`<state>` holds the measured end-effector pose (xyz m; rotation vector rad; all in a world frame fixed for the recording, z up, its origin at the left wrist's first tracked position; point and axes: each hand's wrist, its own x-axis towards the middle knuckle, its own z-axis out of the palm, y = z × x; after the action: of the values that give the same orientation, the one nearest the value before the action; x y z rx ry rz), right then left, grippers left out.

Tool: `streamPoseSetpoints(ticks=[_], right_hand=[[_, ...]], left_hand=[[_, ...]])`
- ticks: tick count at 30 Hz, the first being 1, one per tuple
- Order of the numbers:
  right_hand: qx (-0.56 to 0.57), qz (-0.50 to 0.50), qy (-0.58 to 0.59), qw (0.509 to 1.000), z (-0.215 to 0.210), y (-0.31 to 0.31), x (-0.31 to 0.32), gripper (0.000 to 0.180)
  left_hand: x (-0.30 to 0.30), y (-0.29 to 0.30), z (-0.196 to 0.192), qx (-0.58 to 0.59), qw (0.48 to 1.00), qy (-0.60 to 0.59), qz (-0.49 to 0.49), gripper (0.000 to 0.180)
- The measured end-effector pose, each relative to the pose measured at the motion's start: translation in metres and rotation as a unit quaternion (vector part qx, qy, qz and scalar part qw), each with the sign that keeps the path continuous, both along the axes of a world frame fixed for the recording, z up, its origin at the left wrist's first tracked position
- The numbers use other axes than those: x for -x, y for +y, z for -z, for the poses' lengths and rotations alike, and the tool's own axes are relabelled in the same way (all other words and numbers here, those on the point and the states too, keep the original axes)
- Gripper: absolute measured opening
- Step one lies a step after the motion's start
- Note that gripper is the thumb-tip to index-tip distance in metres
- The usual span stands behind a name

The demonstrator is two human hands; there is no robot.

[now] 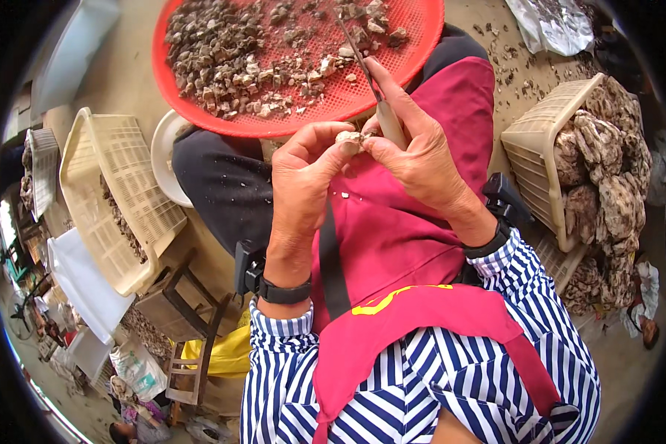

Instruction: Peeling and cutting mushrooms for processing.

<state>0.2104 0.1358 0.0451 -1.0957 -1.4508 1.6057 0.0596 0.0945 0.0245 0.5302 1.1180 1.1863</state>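
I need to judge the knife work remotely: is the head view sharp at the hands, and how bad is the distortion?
Head view: even daylight, no glare; left hand, right hand and small shell piece are sharp at centre. The knife blade is thin but readable. The fisheye bends the beige basket and crates toward the dark rim.

Bright, even daylight; fisheye edges bend, perhaps slightly blurred.

We see the tray (200, 111) on the lap ahead, one basket (103, 200) left, another basket (540, 155) right.
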Motion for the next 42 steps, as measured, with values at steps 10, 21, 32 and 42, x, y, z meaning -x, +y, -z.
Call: streamPoseSetpoints(ticks=[10, 21, 32, 42], right_hand=[[0.099, -0.006, 0.085, 0.991, 0.0, 0.004, -0.002, 0.075], [0.057, 0.006, 0.049, 0.997, 0.006, 0.003, 0.001, 0.076], [-0.019, -0.028, -0.018, 0.999, 0.004, -0.005, 0.007, 0.07], [0.007, -0.063, -0.049, 0.997, -0.006, -0.003, 0.016, 0.066]], left_hand=[[0.006, -0.005, 0.007, 0.025, 0.988, -0.154, -0.01, 0.02], [0.01, -0.008, 0.005, -0.023, 0.983, -0.176, -0.041, 0.027], [0.02, -0.018, 0.007, -0.019, 0.984, -0.152, -0.086, 0.03], [0.031, -0.027, 0.006, 0.002, 0.966, -0.226, -0.128, 0.028]])
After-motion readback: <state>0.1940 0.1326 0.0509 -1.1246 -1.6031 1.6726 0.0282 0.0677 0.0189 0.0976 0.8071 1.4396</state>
